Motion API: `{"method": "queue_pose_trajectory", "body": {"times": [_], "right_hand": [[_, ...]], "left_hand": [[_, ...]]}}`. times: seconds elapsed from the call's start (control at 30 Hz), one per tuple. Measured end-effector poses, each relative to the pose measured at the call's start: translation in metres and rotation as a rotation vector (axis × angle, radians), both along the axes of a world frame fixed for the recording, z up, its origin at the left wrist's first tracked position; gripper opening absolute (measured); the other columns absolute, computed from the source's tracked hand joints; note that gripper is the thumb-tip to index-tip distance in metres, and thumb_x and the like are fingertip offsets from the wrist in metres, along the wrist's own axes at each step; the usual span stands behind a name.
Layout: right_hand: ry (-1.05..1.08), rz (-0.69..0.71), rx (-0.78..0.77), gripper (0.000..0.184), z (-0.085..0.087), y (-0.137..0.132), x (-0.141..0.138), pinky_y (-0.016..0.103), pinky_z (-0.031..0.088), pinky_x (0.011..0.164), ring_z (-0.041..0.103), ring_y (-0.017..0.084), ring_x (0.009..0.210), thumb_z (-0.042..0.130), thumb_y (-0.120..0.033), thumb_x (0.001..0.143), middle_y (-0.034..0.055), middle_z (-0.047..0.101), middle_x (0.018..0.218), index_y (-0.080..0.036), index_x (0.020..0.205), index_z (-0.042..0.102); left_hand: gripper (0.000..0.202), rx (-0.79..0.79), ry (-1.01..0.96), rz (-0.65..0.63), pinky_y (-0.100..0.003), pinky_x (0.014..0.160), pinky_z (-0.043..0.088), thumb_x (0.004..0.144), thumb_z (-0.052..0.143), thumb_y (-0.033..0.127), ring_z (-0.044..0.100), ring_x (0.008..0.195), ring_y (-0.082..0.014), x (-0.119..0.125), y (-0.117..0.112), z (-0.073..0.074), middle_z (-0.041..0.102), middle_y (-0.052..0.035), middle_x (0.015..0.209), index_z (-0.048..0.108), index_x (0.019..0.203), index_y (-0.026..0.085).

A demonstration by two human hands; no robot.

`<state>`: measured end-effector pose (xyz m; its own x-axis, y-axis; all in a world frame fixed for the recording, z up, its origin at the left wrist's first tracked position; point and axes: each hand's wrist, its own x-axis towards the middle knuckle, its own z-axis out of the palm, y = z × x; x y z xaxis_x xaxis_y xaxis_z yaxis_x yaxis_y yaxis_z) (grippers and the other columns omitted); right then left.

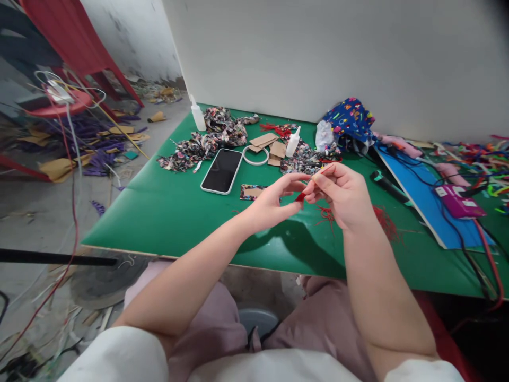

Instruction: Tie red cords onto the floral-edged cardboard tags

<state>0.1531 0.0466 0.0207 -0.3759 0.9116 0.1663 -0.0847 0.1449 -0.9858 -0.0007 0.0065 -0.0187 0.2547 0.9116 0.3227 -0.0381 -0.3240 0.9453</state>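
Above the green table, my left hand (276,204) pinches a small bundle of red thread (301,197) between thumb and fingers. Close against it, my right hand (338,188) is closed on a red strand (326,170) of the same colour. Below the left hand lies a small patterned rectangle with a brown middle (250,192), partly hidden. Loose red threads (326,213) lie beneath the right hand, and more red threads (385,224) are beside its wrist.
A phone (221,171), a white ring (255,156), brown card pieces (264,140), two white squeeze bottles (198,115) and patterned fabric scraps (191,151) are on the green table (159,217). At right are a blue board (421,199), a purple box (459,200) and cables.
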Motion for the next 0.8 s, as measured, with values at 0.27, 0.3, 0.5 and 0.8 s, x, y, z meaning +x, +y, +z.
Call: {"method": "queue_pose_trajectory", "body": {"times": [0.27,0.3,0.5,0.8], "right_hand": [[0.0,-0.032,0.013,0.013,0.001,0.003,0.003,0.022,0.054,0.049,0.061,0.01,0.048,0.066,-0.025,0.076,-0.001,0.066,0.061,-0.017,0.071,0.056],[0.005,-0.049,0.018,0.013,0.002,0.004,0.005,0.021,0.054,0.049,0.061,0.01,0.048,0.066,-0.025,0.075,-0.0007,0.066,0.061,-0.017,0.071,0.056],[0.007,-0.154,0.056,0.019,0.01,0.007,0.017,0.022,0.053,0.047,0.06,0.01,0.046,0.068,-0.03,0.074,-0.0013,0.065,0.06,-0.018,0.071,0.054],[-0.009,0.004,-0.014,0.019,0.0,0.001,0.0,0.021,0.053,0.049,0.061,0.009,0.047,0.067,-0.03,0.074,-0.0019,0.065,0.06,-0.018,0.072,0.054]], "left_hand": [[0.033,-0.14,-0.181,-0.017,-0.029,0.078,0.054,0.077,0.046,0.008,0.065,0.08,-0.0126,0.005,0.002,-0.004,0.065,-0.0062,0.097,0.055,0.109,0.013],[0.031,-0.144,-0.17,-0.015,-0.029,0.079,0.054,0.078,0.046,0.008,0.065,0.082,-0.0131,0.004,0.003,-0.005,0.065,-0.0065,0.099,0.057,0.106,0.012],[0.032,-0.194,0.004,0.051,-0.033,0.084,0.051,0.075,0.045,0.007,0.066,0.084,-0.0153,-0.006,0.009,-0.014,0.068,-0.0059,0.093,0.062,0.102,0.012],[0.027,-0.159,-0.05,-0.047,-0.028,0.081,0.048,0.08,0.053,0.026,0.062,0.089,-0.0151,-0.001,0.003,-0.002,0.068,-0.0064,0.097,0.062,0.103,0.013]]}}
